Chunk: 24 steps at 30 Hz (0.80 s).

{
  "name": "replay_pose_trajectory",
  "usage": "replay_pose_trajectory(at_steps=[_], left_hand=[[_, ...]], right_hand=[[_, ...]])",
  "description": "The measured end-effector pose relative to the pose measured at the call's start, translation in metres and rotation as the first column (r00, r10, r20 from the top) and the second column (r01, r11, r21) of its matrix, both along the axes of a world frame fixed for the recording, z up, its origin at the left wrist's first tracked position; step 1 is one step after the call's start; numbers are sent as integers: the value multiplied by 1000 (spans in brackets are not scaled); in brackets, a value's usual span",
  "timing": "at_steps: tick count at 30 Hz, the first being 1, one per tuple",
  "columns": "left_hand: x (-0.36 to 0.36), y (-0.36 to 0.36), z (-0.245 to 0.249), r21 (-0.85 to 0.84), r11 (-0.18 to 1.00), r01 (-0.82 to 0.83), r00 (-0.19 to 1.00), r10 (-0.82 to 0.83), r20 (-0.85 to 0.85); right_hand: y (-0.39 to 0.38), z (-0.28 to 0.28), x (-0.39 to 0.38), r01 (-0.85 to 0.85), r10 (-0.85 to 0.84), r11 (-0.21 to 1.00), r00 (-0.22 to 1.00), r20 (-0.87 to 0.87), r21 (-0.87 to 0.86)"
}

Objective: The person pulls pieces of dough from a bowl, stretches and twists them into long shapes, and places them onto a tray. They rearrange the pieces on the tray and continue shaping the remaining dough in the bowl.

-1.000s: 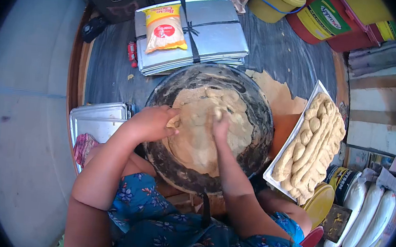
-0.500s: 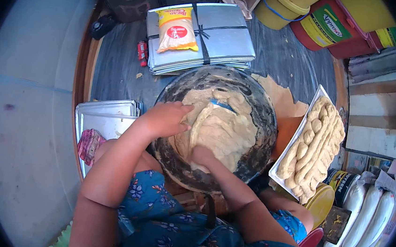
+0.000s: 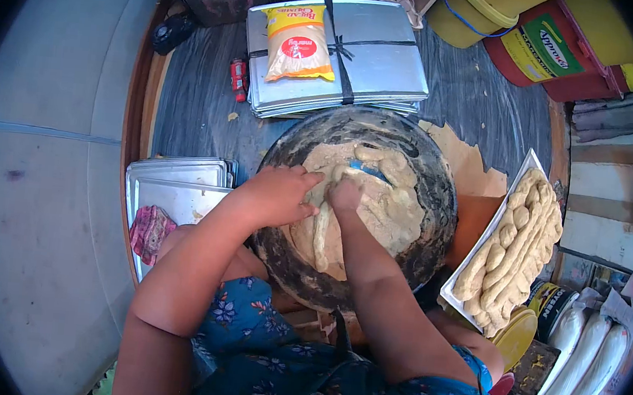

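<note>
A large dark round basin point(image 3: 436, 208) holds pale crumbs and dough, with a blue object point(image 3: 369, 171) partly buried near its far side. A long dough strip point(image 3: 320, 239) lies in the left half of the basin. My left hand point(image 3: 280, 194) is beside this strip, fingers spread and pointing right over the crumbs, holding nothing. My right hand point(image 3: 344, 195) is closed at the upper end of the strip, its fingers curled down and partly hidden. More dough pieces point(image 3: 394, 167) rest near the far rim.
A tray of dough strips point(image 3: 511, 252) leans at the right of the basin. Stacked metal trays point(image 3: 382, 49) carry a bread crumbs bag point(image 3: 298, 45) beyond it. Other trays point(image 3: 181, 195) lie at left. Buckets point(image 3: 472, 12) stand at the back right.
My right hand has moved from the near side of the basin to its upper middle. The strip's near end now shows. The whole view has shifted slightly.
</note>
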<state>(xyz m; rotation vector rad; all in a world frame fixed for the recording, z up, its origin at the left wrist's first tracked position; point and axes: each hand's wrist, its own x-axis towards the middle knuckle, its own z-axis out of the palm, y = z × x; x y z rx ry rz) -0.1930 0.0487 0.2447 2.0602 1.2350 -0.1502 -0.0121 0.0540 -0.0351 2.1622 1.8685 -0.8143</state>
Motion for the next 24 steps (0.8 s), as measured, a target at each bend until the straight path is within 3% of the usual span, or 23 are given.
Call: replay_pose_trajectory(at_steps=[3, 6, 9, 12, 15, 17, 19, 20, 24], left_hand=[[-1, 2, 4, -15, 1000, -12, 1000, 12, 1], [-3, 0, 3, -7, 1000, -4, 1000, 4, 29], [-4, -4, 2, -12, 1000, -9, 999, 9, 48], [-6, -8, 3, -3, 1000, -6, 998, 6, 60], [-11, -13, -4, 23, 999, -26, 997, 24, 77], [-14, -14, -8, 37, 999, -40, 996, 37, 82], [-16, -13, -9, 44, 998, -46, 996, 42, 79], [-17, -12, -10, 43, 998, -49, 996, 45, 74], [-15, -12, -4, -28, 999, -42, 998, 44, 54]], right_hand=[[-33, 35, -2, 103, -89, 994, 946, -313, 29], [-85, 43, -9, 165, -105, 984, 850, -516, 72], [-136, 43, -10, 158, 119, 906, 796, -594, 393], [-153, 69, 15, 292, -314, 942, 579, -753, -167], [-158, 100, 55, 418, -447, 866, 399, -800, -275], [-154, 125, 80, 498, -610, 718, 116, -784, -486], [-145, 154, 98, 458, -590, 678, -129, -797, -575], [-139, 168, 101, 423, -565, 704, -152, -811, -570], [-95, 176, 112, 348, -533, 799, 31, -845, -491]])
